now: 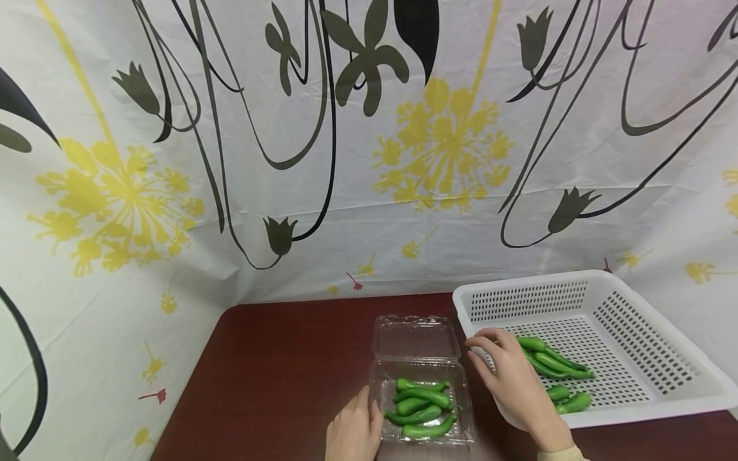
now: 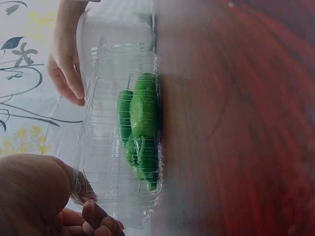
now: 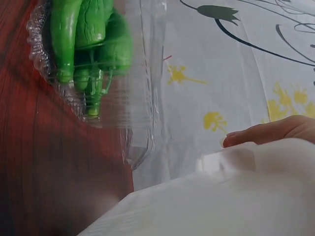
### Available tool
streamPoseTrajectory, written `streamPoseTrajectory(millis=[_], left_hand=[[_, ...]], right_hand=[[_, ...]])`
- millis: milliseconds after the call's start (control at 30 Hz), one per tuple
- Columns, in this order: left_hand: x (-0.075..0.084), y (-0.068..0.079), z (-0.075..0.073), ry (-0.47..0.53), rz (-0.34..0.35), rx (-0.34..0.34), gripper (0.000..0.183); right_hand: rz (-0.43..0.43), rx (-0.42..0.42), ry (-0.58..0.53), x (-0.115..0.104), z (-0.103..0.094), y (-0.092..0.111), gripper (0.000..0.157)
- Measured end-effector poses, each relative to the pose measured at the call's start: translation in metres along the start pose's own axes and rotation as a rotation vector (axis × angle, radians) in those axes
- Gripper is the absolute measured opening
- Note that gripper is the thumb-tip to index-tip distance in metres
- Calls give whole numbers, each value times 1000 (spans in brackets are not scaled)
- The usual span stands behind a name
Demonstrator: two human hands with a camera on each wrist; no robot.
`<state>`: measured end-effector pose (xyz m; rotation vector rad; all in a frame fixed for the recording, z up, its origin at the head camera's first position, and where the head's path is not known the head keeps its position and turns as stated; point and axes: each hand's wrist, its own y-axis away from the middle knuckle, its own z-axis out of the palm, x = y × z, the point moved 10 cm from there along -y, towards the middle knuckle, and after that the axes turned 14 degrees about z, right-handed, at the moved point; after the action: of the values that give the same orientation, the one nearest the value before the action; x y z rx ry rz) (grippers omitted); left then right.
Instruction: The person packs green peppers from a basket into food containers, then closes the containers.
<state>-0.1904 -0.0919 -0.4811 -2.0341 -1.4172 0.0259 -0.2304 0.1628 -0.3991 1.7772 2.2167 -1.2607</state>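
A clear plastic clamshell box (image 1: 466, 413) stands with its lid (image 1: 416, 337) folded back, several green peppers (image 1: 425, 398) lying in its base. At the box's left side, my left hand (image 1: 353, 430) holds the rim between thumb and fingers, as the left wrist view also shows. My right hand (image 1: 512, 378) hovers over the left rim of a white perforated basket (image 1: 677, 349), its fingers loosely bent with nothing between them. Inside that basket, more green peppers (image 1: 558, 366) lie toward the left, partly hidden behind the right hand.
A dark red-brown wooden table (image 1: 277, 371) carries both containers, the basket standing to the right of the box. Behind the table and along its sides hangs a white cloth (image 1: 357, 186) printed with yellow and dark flowers.
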Motion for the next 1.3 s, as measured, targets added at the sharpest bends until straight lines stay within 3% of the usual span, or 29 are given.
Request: streamPoseTrajectory(millis=[700,1067,1300], left_hand=[[1,-1,-1,-14,-6,-6,24],[0,0,0,-5,-8,-8,23],[-1,0,1,-4,-8,-15,23]], right_hand=[[-5,31,30,11,-6,-2,25],[65,-6,45,20,-6,-4,25],[63,-14,46,25,-9,-4,26]])
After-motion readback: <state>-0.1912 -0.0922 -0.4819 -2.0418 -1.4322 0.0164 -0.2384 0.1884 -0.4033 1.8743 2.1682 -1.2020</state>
